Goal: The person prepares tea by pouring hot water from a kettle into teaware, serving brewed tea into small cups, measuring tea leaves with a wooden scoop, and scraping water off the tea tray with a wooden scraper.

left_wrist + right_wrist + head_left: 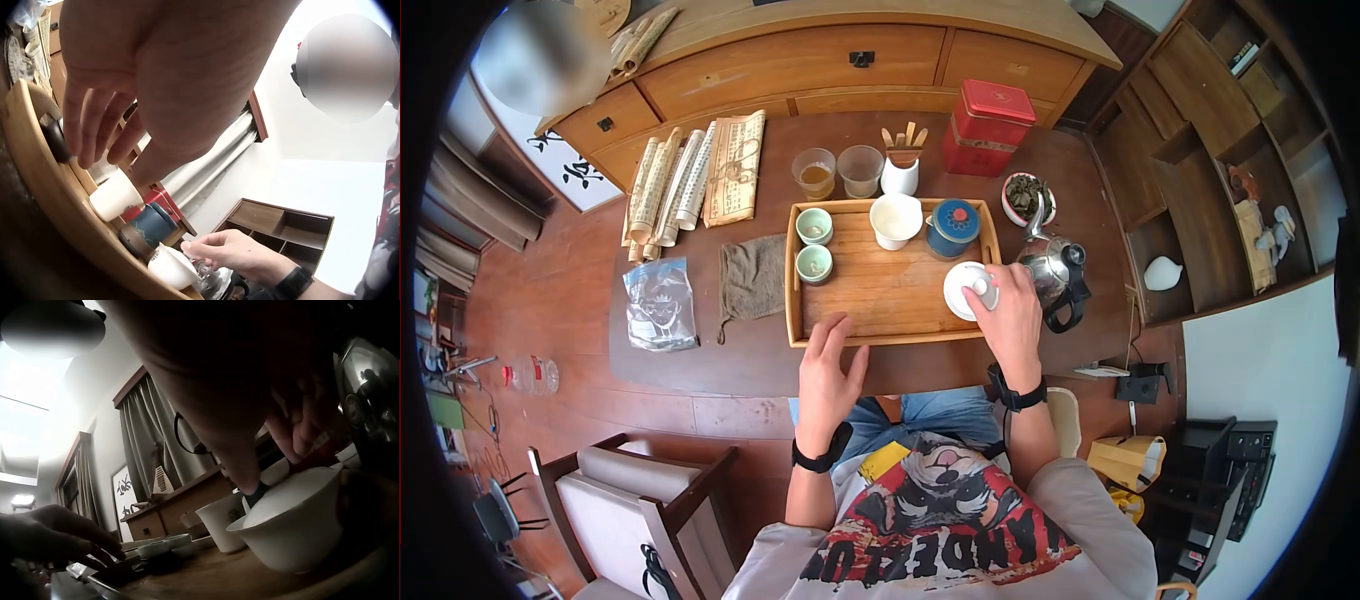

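Observation:
My right hand [1012, 312] is over a white gaiwan [294, 544] at the tray's front right, thumb and fingers around the knob of its domed lid [956, 292]. The lid sits in the bowl's flared rim. My left hand [828, 372] is held with fingers spread at the front edge of the wooden tray [870, 338], holding nothing. On the tray stand two pale green cups [814, 264] at left, a white pitcher [894, 222] at the back and a blue lidded canister [953, 230] behind the gaiwan.
A steel kettle [1055, 270] and a bowl of dark leaves [1028, 200] stand right of the tray. Behind it are two clear cups [860, 172], a white tool holder [900, 178] and a red tin [988, 128]. Left lie a grey pouch [752, 278], a plastic bag [661, 305] and paper scrolls [668, 185].

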Action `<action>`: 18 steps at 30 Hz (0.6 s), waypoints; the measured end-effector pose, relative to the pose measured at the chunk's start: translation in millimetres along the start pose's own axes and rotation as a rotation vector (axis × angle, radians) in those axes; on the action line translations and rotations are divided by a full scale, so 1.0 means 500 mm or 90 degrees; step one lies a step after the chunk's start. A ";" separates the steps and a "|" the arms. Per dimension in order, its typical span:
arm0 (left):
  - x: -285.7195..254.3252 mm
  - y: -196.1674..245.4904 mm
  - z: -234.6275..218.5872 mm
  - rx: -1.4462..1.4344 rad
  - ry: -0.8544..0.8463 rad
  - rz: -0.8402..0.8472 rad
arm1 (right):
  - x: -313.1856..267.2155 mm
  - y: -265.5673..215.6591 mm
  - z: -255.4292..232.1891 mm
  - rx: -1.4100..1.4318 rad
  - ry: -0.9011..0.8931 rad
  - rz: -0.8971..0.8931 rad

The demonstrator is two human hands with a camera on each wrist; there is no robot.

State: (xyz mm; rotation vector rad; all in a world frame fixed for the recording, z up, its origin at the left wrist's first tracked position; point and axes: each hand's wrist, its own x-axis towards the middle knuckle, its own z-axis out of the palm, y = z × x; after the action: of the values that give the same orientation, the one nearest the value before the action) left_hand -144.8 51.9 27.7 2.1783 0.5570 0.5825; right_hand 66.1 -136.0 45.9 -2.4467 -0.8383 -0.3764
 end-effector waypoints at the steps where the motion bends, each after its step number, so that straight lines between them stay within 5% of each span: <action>1: 0.002 0.006 0.008 0.000 0.000 -0.002 | -0.008 0.013 0.005 0.013 -0.022 0.019; 10: -0.010 0.007 0.031 -0.002 -0.008 0.004 | -0.018 0.025 0.018 0.168 -0.037 0.074; 15: -0.012 0.006 0.025 -0.014 -0.008 -0.002 | -0.008 -0.004 0.016 0.265 -0.002 0.019; 18: -0.010 0.019 0.032 -0.025 0.006 -0.020 | -0.016 -0.050 0.026 0.322 -0.073 -0.017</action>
State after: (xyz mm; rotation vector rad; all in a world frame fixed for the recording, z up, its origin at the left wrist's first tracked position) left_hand -137.6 34.3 24.7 2.1269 0.5796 0.5820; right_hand 45.3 -115.7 41.5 -1.9993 -0.8880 -0.0225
